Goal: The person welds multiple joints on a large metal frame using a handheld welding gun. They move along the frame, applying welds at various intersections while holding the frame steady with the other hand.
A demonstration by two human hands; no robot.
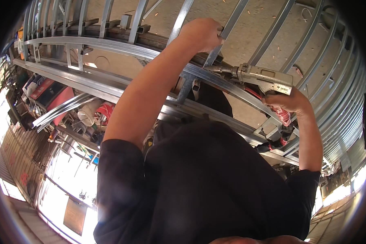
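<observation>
My right hand (290,101) is wrapped round the handle of a grey, box-bodied welding gun (260,77). The gun's narrow nozzle points left and sits at the joint between a metal bar (234,20) and the long rail (144,49) of a metal frame. A little above that joint, my left hand (201,34) is closed on the same bar, fingers curled at its edge. Red and black wrapping (282,116) covers the gun's cable below my right hand. Whether the nozzle touches the metal, I cannot tell.
Several parallel bars (272,32) span the frame over a concrete floor (171,18). A second rail (75,77) runs nearer me. To the left stand a red box (61,101), loose metal strips (65,110) and a pale bucket (86,114).
</observation>
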